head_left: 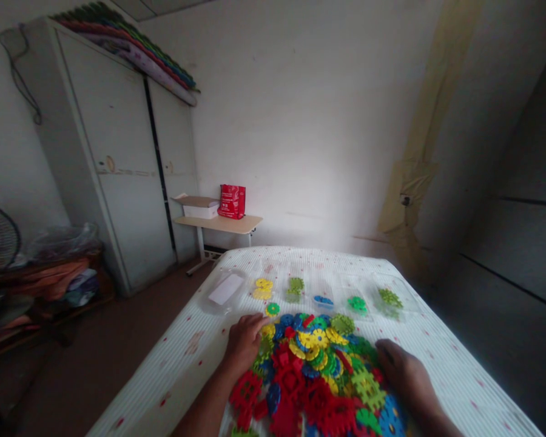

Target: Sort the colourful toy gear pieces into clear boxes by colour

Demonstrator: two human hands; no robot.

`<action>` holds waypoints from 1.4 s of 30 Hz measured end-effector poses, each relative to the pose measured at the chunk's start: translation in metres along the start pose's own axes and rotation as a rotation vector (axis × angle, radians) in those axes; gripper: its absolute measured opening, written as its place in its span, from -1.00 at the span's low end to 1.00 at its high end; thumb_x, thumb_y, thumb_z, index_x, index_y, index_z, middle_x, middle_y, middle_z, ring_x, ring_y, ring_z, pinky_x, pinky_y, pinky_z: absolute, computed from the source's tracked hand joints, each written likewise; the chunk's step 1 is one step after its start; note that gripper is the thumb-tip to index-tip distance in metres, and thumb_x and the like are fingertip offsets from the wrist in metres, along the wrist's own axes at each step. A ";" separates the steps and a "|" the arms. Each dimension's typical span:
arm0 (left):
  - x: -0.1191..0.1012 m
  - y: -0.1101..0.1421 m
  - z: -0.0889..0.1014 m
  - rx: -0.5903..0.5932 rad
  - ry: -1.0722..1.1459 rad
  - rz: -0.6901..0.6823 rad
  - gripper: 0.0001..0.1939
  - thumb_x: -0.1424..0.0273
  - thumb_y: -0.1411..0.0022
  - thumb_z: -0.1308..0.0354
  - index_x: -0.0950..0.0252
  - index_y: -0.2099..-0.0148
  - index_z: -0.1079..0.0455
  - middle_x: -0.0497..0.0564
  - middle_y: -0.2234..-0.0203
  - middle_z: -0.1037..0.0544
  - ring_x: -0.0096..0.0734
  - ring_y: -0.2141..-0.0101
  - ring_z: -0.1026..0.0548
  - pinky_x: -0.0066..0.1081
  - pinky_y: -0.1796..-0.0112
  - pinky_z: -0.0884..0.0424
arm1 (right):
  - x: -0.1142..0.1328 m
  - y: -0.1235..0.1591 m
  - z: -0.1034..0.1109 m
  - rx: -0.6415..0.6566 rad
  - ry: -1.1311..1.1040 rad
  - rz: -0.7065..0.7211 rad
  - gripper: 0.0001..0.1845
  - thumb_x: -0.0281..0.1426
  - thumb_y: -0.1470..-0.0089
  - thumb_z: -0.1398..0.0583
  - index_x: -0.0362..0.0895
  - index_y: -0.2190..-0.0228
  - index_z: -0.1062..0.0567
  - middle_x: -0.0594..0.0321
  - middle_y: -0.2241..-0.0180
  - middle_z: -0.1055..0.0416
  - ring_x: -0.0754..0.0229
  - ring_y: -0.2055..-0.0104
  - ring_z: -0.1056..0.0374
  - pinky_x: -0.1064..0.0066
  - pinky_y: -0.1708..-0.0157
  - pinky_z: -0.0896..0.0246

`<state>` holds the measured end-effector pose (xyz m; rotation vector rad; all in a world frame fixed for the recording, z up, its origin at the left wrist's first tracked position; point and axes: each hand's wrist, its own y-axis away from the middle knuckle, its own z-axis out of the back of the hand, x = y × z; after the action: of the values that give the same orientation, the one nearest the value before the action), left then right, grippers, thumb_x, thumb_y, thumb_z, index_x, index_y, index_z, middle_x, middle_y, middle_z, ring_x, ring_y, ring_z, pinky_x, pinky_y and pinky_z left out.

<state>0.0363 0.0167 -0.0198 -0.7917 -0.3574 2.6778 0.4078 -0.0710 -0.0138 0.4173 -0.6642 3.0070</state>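
Observation:
A heap of plastic building pieces in red, yellow, blue and green lies on the cloth between my hands. My left hand rests at the heap's left edge with its fingers stretched out, near a green disc with a yellow centre. Nothing shows in its grasp. At the right edge, my right hand lies against the pieces with its fingers bent. Its fingertips are partly hidden, so I cannot tell whether it holds a piece. Red square pieces are near my left forearm.
Clear containers behind the heap hold yellow pieces, lime-green pieces, blue pieces, green pieces and more lime pieces. A lidded container stands left. Beyond are a side table with a red bag and a cabinet.

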 end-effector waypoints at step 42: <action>0.007 0.006 -0.003 -0.142 0.602 0.196 -0.79 0.33 0.07 -0.10 0.33 0.38 -0.46 -0.02 0.48 -0.55 -0.30 0.36 -0.48 -0.41 0.28 -0.38 | 0.002 0.000 0.001 -0.034 -0.044 -0.006 -0.65 -0.21 -0.06 0.06 -0.01 0.42 -0.49 0.26 0.48 -0.55 0.20 0.51 -0.44 0.50 0.50 -0.27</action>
<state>0.0303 0.0141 -0.0275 -1.6855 -0.3272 2.4346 0.4065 -0.0715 -0.0129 0.4840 -0.7152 2.9840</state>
